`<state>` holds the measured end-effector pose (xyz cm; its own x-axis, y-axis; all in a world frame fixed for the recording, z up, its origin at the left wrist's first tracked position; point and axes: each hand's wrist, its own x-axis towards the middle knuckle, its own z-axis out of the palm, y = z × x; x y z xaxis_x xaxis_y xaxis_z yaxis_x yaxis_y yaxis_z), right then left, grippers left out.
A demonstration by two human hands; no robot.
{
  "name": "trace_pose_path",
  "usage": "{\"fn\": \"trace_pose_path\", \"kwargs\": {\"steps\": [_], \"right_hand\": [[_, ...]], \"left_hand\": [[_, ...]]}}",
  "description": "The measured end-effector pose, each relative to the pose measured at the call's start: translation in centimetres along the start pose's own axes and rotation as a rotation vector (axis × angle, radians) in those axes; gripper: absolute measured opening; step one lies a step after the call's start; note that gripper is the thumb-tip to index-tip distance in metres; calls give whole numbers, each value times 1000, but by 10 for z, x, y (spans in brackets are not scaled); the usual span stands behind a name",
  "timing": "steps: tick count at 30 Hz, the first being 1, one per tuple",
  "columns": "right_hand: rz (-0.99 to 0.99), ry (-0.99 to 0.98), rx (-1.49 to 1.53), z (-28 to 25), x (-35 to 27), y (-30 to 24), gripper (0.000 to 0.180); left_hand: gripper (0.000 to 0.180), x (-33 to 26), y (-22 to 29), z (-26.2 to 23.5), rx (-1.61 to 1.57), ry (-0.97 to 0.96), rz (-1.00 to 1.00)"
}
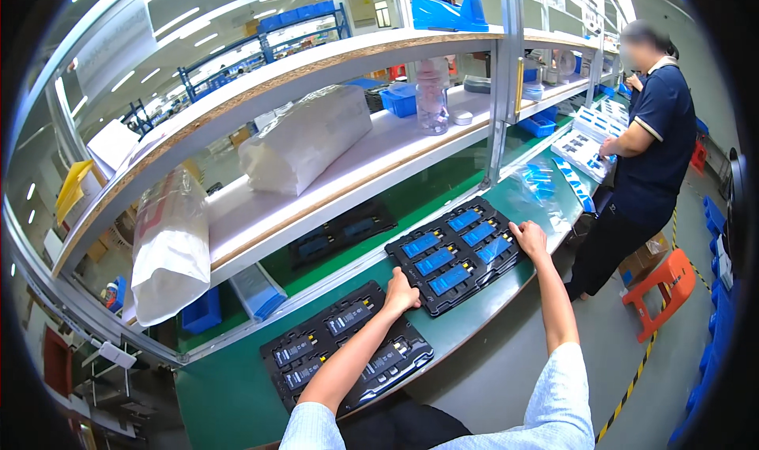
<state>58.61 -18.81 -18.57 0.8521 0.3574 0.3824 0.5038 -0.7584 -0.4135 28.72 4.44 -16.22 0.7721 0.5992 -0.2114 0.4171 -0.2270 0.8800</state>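
A black plastic tray lies on the green bench, with several flat blue battery packs in its recesses. My left hand is closed on its left edge near the front corner, the thumb pointing up along the rim. On the opposite side, my right hand grips the right edge, its fingertips partly hidden. A second black tray sits to the left, holding several dark battery packs. Part of it is covered by my left forearm.
Shelving runs behind the bench, carrying a white bag, a clear plastic jar and blue bins. Another person stands at the right, handling a white tray. An orange stool is on the floor.
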Motion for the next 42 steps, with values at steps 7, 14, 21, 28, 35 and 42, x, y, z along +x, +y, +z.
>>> {"fn": "trace_pose_path", "kwargs": {"steps": [7, 14, 21, 28, 35, 42], "right_hand": [[69, -72, -7, 7, 6, 8, 53], [84, -188, 15, 3, 13, 23, 52], [68, -50, 34, 9, -2, 22, 46], [81, 106, 41, 28, -9, 10, 43], [161, 10, 46, 30, 2, 32, 45], [67, -74, -85, 77, 47, 76, 48]], "left_hand": [[47, 10, -12, 4, 221, 11, 98], [65, -20, 8, 8, 506, 151, 254], [58, -19, -20, 13, 766, 172, 405], [54, -19, -12, 0, 755, 172, 486], [32, -173, 149, -77, -948, -343, 952], [43, -267, 194, -111, -1213, -632, 1669]]}}
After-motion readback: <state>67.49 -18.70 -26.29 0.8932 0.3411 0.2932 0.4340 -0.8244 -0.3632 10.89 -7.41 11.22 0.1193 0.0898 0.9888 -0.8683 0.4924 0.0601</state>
